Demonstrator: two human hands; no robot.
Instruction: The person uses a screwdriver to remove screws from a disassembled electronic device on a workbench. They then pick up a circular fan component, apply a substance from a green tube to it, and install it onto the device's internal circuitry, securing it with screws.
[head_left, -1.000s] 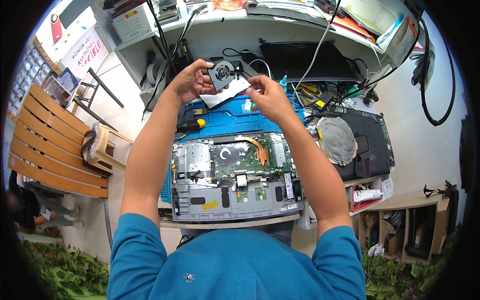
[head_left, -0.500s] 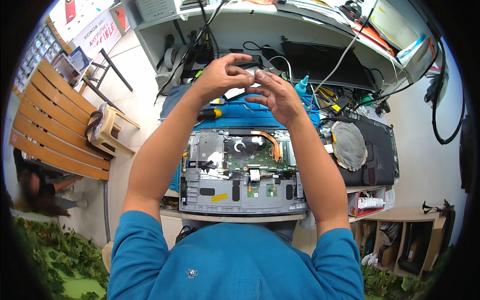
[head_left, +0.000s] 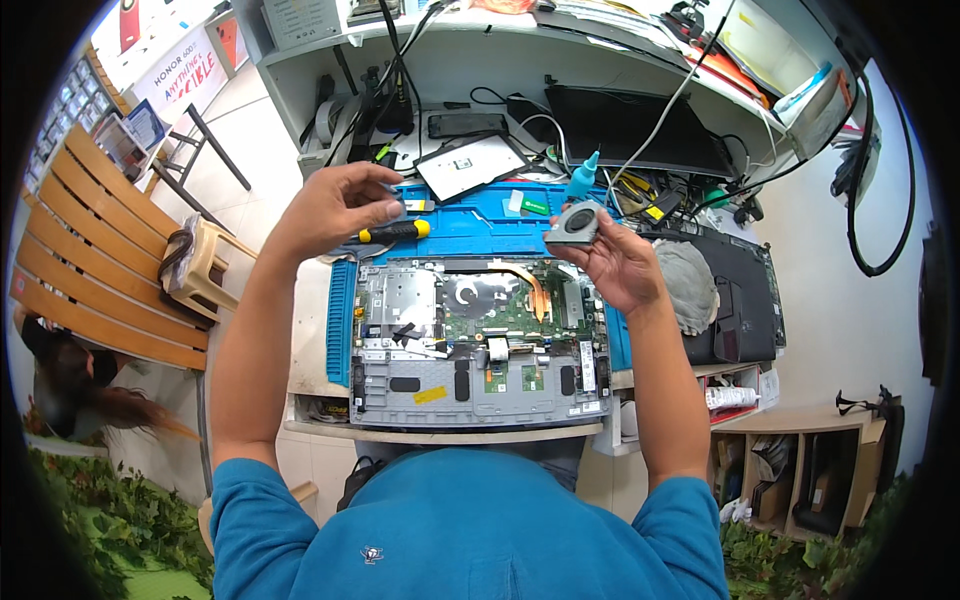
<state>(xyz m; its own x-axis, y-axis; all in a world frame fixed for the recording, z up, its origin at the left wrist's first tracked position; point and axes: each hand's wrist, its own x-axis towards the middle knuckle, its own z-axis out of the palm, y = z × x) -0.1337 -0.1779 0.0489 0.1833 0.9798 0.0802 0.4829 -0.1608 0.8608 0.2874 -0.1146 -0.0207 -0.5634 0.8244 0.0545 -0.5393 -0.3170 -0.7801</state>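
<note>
My right hand [head_left: 622, 265], palm turned up, grips a small laptop cooling fan [head_left: 577, 222] with a dark round centre, held above the right rear of an opened laptop [head_left: 480, 340]. The laptop's circuit board [head_left: 490, 312] and copper heat pipe [head_left: 538, 300] are exposed. At the left rear, my left hand [head_left: 335, 212] is raised with thumb and forefinger apart and the fingers curled; I make out nothing held in it. A yellow-and-black screwdriver [head_left: 395, 232] lies just below its fingertips on the blue work mat [head_left: 460, 235].
A light-blue dropper bottle [head_left: 583, 177] stands behind the fan. A white flat panel [head_left: 470, 167] lies at the back. To the right, a grey cloth pad [head_left: 687, 287] rests on a dark laptop [head_left: 750, 310]. Cables [head_left: 690, 85] hang from the shelf [head_left: 560, 35].
My hands were together over the rear of the mat and have moved apart, the left one leftward and the right one slightly right and down. The fan now shows in my right hand.
</note>
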